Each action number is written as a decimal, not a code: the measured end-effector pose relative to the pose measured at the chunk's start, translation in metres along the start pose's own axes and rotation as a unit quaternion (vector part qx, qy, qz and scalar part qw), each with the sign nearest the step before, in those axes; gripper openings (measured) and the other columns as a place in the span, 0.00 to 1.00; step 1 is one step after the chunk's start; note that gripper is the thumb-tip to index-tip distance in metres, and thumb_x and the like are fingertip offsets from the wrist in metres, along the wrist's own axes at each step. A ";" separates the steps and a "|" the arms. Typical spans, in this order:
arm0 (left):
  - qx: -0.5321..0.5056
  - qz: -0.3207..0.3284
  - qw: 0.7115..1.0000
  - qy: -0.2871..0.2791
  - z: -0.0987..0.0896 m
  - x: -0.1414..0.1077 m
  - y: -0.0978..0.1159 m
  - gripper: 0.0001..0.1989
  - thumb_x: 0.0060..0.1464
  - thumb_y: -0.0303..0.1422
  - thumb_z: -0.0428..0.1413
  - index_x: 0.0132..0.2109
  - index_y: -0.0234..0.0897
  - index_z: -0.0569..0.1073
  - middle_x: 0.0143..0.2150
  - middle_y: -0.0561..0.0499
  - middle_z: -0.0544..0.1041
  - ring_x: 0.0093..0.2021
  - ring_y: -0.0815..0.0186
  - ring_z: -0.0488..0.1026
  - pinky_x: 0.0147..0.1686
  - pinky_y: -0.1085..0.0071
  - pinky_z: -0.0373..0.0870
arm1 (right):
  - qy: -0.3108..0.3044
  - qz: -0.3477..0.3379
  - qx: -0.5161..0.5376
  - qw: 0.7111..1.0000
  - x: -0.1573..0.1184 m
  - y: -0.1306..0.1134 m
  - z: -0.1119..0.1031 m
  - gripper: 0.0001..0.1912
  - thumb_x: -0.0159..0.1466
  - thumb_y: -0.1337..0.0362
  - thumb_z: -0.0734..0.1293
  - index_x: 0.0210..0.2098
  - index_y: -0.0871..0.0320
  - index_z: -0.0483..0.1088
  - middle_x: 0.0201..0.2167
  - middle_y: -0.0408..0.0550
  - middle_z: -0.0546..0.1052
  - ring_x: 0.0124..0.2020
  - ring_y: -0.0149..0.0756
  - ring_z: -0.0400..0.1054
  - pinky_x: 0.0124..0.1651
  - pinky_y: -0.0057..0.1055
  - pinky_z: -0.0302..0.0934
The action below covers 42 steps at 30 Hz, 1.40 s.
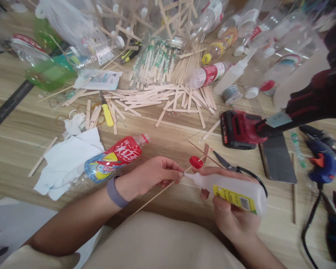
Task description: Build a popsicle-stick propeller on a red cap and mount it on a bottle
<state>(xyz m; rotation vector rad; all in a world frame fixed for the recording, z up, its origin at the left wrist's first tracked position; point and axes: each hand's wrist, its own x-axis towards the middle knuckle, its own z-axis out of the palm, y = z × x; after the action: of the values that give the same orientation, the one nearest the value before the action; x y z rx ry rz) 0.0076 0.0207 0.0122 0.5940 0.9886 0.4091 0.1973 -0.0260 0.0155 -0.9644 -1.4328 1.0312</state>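
A thin wooden stick (152, 200) runs diagonally up from near the person's lap, pinched between the fingertips of my left hand (156, 172). Near its upper end sits a red bottle cap (196, 161), with a small flat wooden piece (206, 151) just beyond it. My right hand (235, 215) is wrapped round a white squeeze bottle (238, 192) with a yellow label. The bottle lies nearly level, and its narrow nozzle points left at my left fingertips, by the stick. Whether any liquid comes out cannot be made out.
An iced tea bottle (114, 157) lies beside my left wrist. Black scissors (229, 164), a phone (278, 157) and a red power tool (240, 129) are on the right. Craft sticks (145, 98) and plastic bottles lie along the back. A yellow-handled tool (108, 115) and white cloth (70, 160) are left.
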 end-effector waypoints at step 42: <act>0.010 -0.003 1.000 0.003 -0.001 0.000 -0.001 0.09 0.40 0.31 0.63 0.31 0.34 0.74 0.20 0.59 0.68 0.19 0.77 0.57 0.20 0.76 0.49 | -0.003 -0.023 -0.028 0.999 0.000 0.001 0.000 0.15 0.64 0.62 0.68 0.50 0.49 0.64 0.41 0.50 0.79 0.42 0.47 0.74 0.31 0.41 0.69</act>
<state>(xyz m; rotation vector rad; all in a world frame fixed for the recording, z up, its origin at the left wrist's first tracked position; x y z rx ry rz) 0.0073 0.0204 0.0112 0.6082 1.0019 0.3960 0.1972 -0.0256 0.0140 -0.9643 -1.4889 0.9656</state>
